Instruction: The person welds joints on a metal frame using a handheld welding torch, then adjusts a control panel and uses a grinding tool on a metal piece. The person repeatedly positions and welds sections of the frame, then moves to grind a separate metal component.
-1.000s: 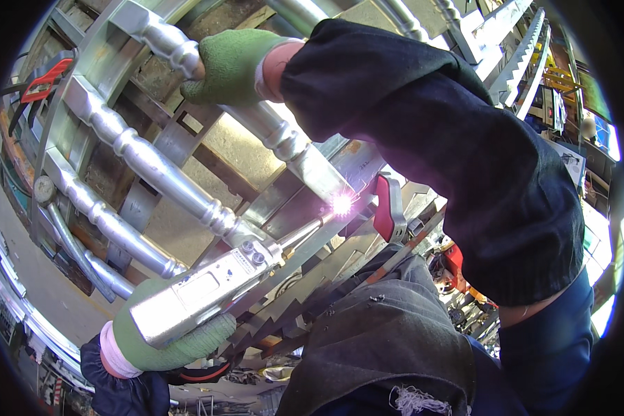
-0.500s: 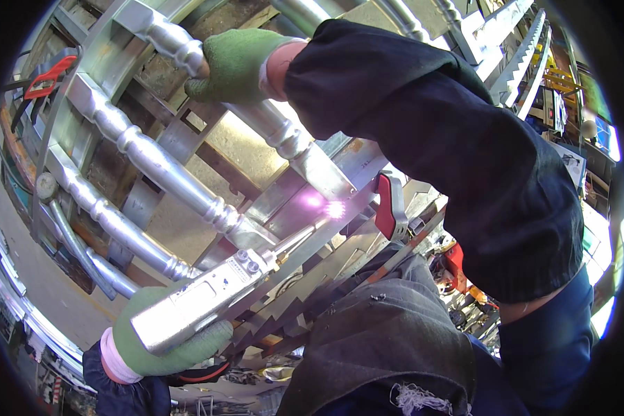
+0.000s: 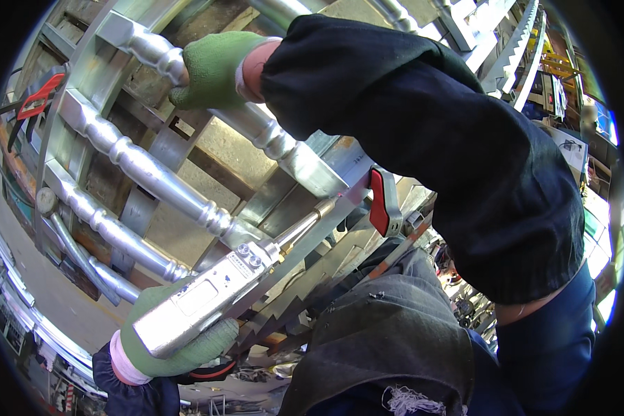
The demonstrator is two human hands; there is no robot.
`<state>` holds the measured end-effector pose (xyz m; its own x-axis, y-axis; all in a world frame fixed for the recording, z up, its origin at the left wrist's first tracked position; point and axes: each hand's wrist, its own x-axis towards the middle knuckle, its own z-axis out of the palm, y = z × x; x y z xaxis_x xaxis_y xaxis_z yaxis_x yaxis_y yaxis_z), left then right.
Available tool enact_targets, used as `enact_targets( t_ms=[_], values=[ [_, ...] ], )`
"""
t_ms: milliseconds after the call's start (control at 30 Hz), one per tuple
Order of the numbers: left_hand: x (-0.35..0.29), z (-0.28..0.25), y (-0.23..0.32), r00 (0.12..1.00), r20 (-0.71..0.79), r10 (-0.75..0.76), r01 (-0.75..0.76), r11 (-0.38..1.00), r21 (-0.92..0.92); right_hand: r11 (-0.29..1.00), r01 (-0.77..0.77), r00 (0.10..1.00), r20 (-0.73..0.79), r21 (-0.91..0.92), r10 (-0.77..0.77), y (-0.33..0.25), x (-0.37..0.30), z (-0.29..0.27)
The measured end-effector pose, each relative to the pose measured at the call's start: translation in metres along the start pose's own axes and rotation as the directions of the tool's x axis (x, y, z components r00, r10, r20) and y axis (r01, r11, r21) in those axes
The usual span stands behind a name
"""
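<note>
Gun (image 3: 204, 298) tip by the foot of a post (image 3: 297, 159)

I look down from far off, through the camera on the head. My left hand (image 3: 180, 357) wears a green glove. Its fingers are closed around the gun's thick end. The gun is silver, like a long box, with two round knobs near the front and a thin, brass-coloured nose. The tip points at the post's foot, at the near edge of the frame (image 3: 308, 239). I can't tell if the tip touches the metal.

My right hand (image 3: 211, 69) has a green glove too. It is wrapped around the middle of the same post, and it hides that part. The post is shiny, with round bumps, and it runs from the far edge of the frame to the near edge.

A second post (image 3: 145, 170) lies beside it and runs down to the gun's front. A third post (image 3: 111, 218) goes down near my left glove. A bar (image 3: 82, 256) with a round end lies just beside it, on the left side of the frame.

One red clamp (image 3: 379, 204) sits by the near edge, just right of the post's foot. One more red clamp (image 3: 41, 95) is at the far edge. My knee (image 3: 388, 319), in dark worn cloth, is below the near edge.
</note>
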<state>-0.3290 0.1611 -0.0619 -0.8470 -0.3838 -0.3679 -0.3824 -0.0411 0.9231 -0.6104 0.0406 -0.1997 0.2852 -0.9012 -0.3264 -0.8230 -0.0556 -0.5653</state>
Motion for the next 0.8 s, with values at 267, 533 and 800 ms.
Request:
enact_targets(
  t_ms=[267,533,800],
  values=[
    [-0.006,-0.001,0.004,0.999,0.001,-0.04,0.04,0.999,0.028,0.999,0.029,0.999,0.015,0.039,-0.03,-0.006,0.012,0.008],
    [-0.003,0.001,0.002,0.999,0.001,0.043,-0.042,0.995,0.095,0.999,0.036,0.999,0.039,0.012,-0.036,-0.014,-0.001,-0.01],
    [-0.003,-0.001,0.003,0.998,0.006,0.057,-0.057,0.987,0.151,0.999,0.027,0.999,0.025,0.023,-0.027,-0.013,0.003,-0.003]
  ],
)
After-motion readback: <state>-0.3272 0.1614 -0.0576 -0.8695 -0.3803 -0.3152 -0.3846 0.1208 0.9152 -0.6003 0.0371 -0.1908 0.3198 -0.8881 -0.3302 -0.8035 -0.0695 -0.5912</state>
